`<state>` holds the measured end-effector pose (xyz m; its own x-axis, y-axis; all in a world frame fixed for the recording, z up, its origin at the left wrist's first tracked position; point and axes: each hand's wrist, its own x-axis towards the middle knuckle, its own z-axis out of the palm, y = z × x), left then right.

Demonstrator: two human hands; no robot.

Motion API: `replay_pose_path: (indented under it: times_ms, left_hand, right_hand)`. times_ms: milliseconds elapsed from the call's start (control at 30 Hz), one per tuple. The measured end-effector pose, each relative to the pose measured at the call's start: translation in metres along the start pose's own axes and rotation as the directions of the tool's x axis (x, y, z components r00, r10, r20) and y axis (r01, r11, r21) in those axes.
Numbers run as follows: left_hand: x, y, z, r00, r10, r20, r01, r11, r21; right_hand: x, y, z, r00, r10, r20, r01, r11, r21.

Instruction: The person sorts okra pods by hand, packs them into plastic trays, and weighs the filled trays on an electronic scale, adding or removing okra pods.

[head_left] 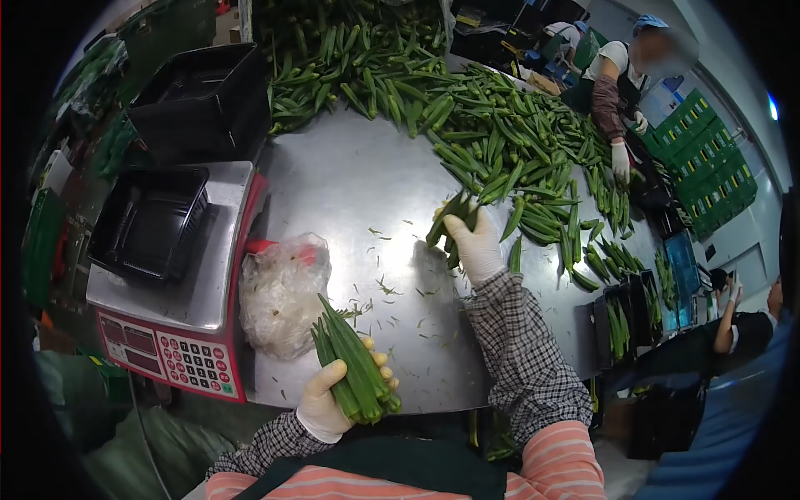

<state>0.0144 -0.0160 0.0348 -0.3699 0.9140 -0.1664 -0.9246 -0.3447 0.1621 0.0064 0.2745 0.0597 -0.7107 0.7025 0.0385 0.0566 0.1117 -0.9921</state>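
Note:
A bunch of green okra pods (354,367) lies in my gloved left hand (327,402), fingers wrapped round it, near the table's front edge. My gloved right hand (477,243) grips a few more okra pods (451,218) beside the front of the large okra pile (517,133). Thumb and fingers close round those pods, partly hiding them. A crumpled clear plastic bag (283,300) with something red under it sits left of my hands. Small green scraps are scattered on the metal table (350,183) between my hands.
On the left, a red scale (167,358) carries a black plastic tray (150,223). Behind it stand stacked black trays (200,100). Across the table at right, a co-worker (621,83) in white gloves reaches toward the okra. Green crates (708,167) are stacked beyond; okra-filled black trays (621,325) stand at right.

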Motion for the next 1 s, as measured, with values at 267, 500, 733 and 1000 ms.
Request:
replay_pose_path:
  times_ms: [267,500,733,1000]
  left_hand:
    - [0.001,0.001,0.008,0.999,0.045,-0.021,-0.043,0.996,0.079]
    - [0.005,0.014,0.019,0.987,0.142,0.081,-0.148,0.986,0.073]
    - [0.001,0.043,0.061,0.948,0.317,-0.032,-0.3,0.921,0.248]
    - [-0.046,0.173,0.13,0.772,0.634,0.047,-0.578,0.668,0.469]
  right_hand:
    - [-0.008,-0.009,-0.02,0.988,0.104,0.113,-0.125,0.972,0.201]
    - [-0.033,-0.056,-0.022,0.829,0.158,0.536,-0.468,0.721,0.511]
    - [-0.083,-0.113,0.065,0.758,0.139,0.637,-0.29,0.947,0.138]
    - [-0.04,-0.218,0.226,0.636,-0.25,0.729,0.364,0.931,0.002]
